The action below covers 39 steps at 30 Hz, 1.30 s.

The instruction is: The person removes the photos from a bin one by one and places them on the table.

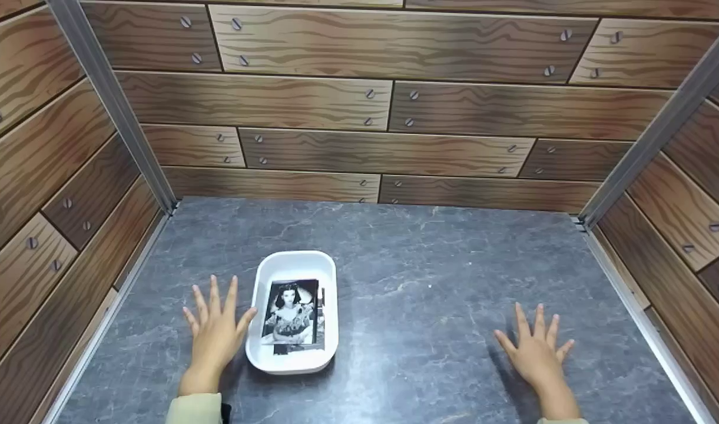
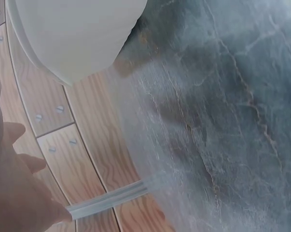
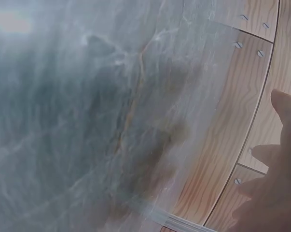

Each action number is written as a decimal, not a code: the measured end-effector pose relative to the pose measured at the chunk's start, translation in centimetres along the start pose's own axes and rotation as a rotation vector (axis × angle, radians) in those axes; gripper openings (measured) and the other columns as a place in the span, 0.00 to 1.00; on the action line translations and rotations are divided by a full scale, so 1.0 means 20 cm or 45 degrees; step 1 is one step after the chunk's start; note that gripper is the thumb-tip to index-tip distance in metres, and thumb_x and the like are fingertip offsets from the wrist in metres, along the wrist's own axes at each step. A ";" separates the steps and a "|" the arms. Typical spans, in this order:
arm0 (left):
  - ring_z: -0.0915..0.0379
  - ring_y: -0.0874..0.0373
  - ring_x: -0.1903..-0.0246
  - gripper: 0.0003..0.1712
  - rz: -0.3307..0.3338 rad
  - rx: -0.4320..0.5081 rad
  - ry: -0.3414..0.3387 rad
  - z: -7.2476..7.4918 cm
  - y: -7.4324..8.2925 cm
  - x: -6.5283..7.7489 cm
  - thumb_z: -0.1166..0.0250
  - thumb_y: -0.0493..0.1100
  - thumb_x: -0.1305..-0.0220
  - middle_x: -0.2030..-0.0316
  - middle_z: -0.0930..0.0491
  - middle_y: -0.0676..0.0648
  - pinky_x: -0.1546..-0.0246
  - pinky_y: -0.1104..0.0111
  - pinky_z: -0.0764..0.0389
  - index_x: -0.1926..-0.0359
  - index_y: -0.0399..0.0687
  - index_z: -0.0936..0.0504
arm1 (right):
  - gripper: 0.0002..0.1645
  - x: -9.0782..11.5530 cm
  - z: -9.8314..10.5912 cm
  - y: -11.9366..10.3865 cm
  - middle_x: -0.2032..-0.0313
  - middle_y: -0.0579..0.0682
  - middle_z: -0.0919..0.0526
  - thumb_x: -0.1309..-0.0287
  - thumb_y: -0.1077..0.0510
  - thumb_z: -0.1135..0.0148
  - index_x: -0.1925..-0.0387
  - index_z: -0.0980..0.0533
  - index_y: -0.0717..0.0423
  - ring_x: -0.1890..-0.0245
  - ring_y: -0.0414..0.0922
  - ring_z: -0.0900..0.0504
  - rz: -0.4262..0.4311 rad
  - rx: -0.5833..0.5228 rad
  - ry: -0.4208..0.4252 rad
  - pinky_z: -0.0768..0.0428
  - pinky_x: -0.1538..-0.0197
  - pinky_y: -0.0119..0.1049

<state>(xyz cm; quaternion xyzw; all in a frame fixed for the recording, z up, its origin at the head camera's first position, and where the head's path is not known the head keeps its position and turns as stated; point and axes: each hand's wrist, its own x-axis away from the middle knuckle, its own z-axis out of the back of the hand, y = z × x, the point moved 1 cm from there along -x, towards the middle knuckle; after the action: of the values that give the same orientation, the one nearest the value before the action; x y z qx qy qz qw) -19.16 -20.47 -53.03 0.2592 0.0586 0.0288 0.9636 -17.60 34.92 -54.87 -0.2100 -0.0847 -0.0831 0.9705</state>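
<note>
A white rectangular tub point(image 1: 294, 268) with rounded corners stands on the grey table, left of the middle. Inside it lie several photo cards; the top one is a black-and-white portrait photo point(image 1: 290, 321) of a person in a dress. Just left of the tub is my left hand point(image 1: 215, 335), fingers spread and straight, thumb right by the rim. Far to the right my right hand point(image 1: 536, 353) is spread flat over the table, holding nothing. The left wrist view shows the side of the tub point(image 2: 82, 34) near the left fingers. Only bare table and wall appear beyond the right fingers point(image 3: 266, 154).
Wood-plank-patterned panels point(image 1: 388, 106) wall the table at the back and both sides. Grey metal posts point(image 1: 123, 118) stand at the back corners. The table point(image 1: 424, 253) has a dark marbled surface. Pale sleeves point(image 1: 194, 409) show at the lower edge.
</note>
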 end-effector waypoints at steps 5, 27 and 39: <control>0.89 0.33 0.29 0.43 0.002 -0.009 -0.006 0.00 -0.01 -0.01 0.47 0.60 0.30 0.25 0.71 0.34 0.35 0.33 0.83 0.23 0.50 0.54 | 0.58 0.00 0.02 -0.03 0.28 0.70 0.78 0.39 0.23 0.59 0.24 0.65 0.52 0.32 0.71 0.85 0.004 0.000 0.012 0.84 0.43 0.78; 0.54 0.27 0.31 0.44 0.165 0.472 -0.173 -0.04 -0.02 -0.04 0.48 0.48 0.27 0.29 0.55 0.24 0.31 0.38 0.47 0.25 0.37 0.64 | 0.44 -0.11 -0.13 -0.70 0.27 0.68 0.53 0.35 0.55 0.41 0.26 0.51 0.60 0.27 0.67 0.55 0.298 -0.735 0.268 0.53 0.28 0.66; 0.30 0.32 0.42 0.28 0.180 0.516 -0.184 -0.09 -0.04 -0.05 0.46 0.38 0.30 0.43 0.28 0.24 0.39 0.49 0.26 0.35 0.24 0.36 | 0.49 0.00 -0.39 -1.37 0.31 0.74 0.47 0.43 0.68 0.37 0.27 0.55 0.66 0.31 0.68 0.43 0.296 -1.643 -0.123 0.30 0.32 0.52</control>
<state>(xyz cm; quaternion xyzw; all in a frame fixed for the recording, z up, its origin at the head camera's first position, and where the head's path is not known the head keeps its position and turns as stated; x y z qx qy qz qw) -20.42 -20.32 -54.77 0.4524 -0.0244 0.0652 0.8891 -22.06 7.11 -51.12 -0.7611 -0.0381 -0.0022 0.6475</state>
